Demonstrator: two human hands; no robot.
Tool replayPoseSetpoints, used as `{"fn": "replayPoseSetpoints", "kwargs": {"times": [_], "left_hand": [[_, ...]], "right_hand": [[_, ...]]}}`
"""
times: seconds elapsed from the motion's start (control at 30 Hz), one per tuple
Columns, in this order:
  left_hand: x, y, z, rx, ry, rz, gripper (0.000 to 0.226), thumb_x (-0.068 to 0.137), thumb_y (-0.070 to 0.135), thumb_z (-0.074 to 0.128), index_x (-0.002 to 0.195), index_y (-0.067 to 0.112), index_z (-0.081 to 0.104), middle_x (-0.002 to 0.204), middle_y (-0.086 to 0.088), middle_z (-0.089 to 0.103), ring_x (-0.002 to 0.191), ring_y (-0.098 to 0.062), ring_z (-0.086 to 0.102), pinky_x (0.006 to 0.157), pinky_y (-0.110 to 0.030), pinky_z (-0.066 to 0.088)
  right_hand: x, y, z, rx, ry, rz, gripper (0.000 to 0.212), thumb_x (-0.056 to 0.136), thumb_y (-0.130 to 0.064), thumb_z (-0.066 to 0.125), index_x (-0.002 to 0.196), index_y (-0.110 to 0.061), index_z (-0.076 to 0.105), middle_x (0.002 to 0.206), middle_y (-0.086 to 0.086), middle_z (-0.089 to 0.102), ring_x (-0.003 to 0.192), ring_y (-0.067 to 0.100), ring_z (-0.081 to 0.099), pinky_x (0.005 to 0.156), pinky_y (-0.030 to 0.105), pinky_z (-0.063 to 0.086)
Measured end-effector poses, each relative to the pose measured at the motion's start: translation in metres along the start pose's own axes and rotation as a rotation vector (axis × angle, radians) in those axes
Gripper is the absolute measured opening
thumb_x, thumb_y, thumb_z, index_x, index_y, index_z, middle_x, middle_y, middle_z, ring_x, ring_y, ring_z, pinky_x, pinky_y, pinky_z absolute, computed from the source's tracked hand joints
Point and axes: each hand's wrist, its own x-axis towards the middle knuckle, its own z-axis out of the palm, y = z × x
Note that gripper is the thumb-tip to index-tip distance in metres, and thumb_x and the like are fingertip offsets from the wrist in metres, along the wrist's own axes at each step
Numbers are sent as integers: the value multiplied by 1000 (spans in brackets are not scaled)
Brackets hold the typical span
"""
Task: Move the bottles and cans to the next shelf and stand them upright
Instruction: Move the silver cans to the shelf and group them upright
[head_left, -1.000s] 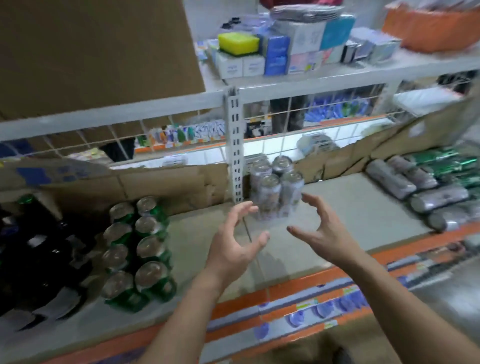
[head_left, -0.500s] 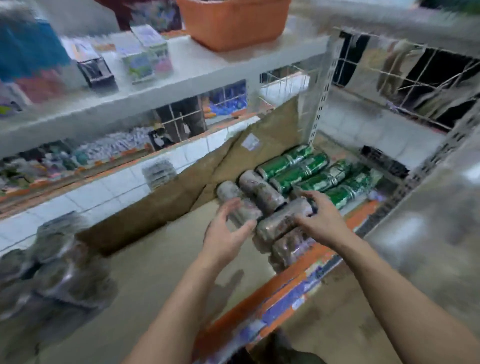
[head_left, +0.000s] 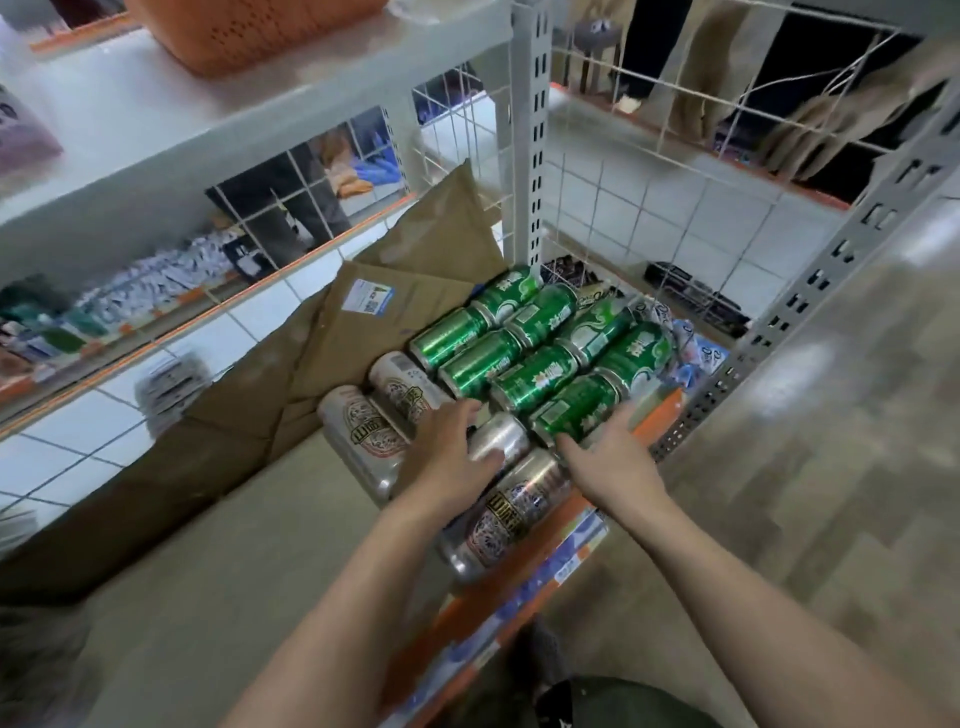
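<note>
Several green cans (head_left: 524, 338) lie on their sides in rows at the right end of the shelf (head_left: 234, 545). Silver cans lie beside them, one at the left (head_left: 358, 431) and one at the front edge (head_left: 509, 509). My left hand (head_left: 447, 462) lies over the near end of a middle silver can (head_left: 501, 439), thumb on one side and fingers on the other. My right hand (head_left: 610, 457) cups the near end of the front green can (head_left: 571, 410), thumb left of it and fingers right.
Brown cardboard (head_left: 363, 322) leans against the wire back grid. A perforated grey post (head_left: 530, 130) stands behind the green cans. An orange basket (head_left: 249, 31) sits on the upper shelf. The shelf's orange front edge (head_left: 519, 577) runs below the cans.
The view has swung right from the upright cans to the lying ones. Both hands reached forward from open air onto the lying cans; the right hand now sits on a green can.
</note>
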Motion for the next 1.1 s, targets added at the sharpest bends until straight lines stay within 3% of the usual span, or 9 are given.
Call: {"fn": "replayPoseSetpoints", "kwargs": {"times": [0.1,0.27,0.4,0.5,0.6,0.7,0.8,0.9,1.1], "left_hand": [[-1,4,2,188,53,-16,49,87,51,70,127,32,48,125,6,50,106,-15,49,86,-37,50],[-10,-10,2,351,65,-89,56,85,71,62,117,26,48,117,3,52,107,-23,53,87,-45,54],[-11,-18,-6,390,-15,-33,51,85,65,64,117,29,48,117,2,53,103,-23,55,85,-43,53],[-12,-19,-9,384,-68,-25,55,88,56,69,128,30,43,128,1,48,109,-30,58,89,-45,53],[-12,-19,-12,365,-105,-12,56,88,48,71,130,30,39,132,-1,45,110,-34,59,90,-48,54],[-8,-22,-20,301,-130,-31,62,84,45,76,132,30,39,132,0,48,107,-28,58,87,-47,56],[-8,-25,-27,244,-130,-21,68,81,43,80,133,35,38,137,1,52,110,-27,60,89,-48,55],[-12,-27,-29,210,-116,-10,65,79,43,82,129,35,40,135,4,55,108,-24,60,90,-46,55],[-20,-37,-24,221,-71,60,60,77,46,81,124,29,47,130,2,57,110,-23,60,90,-45,54]], "right_hand": [[-16,-6,11,3,-66,8,95,97,-60,52,156,-2,6,109,14,65,93,34,64,74,35,45],[-22,-12,19,-46,-146,-27,116,83,-80,55,155,-13,-7,121,15,68,92,33,72,86,44,59],[-26,-21,16,186,-267,203,126,76,-76,70,156,-8,1,86,14,74,60,30,75,62,46,65],[-34,-20,22,376,-185,232,103,79,-56,81,145,4,30,74,14,73,53,26,73,53,43,63],[-42,-18,23,551,-109,251,57,80,-36,84,102,11,62,76,22,74,55,33,73,54,49,63],[-51,-19,24,554,-81,167,37,79,-34,84,76,-4,63,67,16,72,55,33,70,60,51,61],[-64,-25,17,443,-24,56,59,76,-47,83,107,-4,59,77,-3,73,67,18,72,63,43,61],[-75,-30,7,289,76,-60,80,80,-50,80,142,-10,48,85,-21,56,74,-5,55,59,16,41],[-84,-39,-2,207,151,-170,57,79,-51,79,123,-26,51,82,-16,63,75,-1,60,60,20,45]]}}
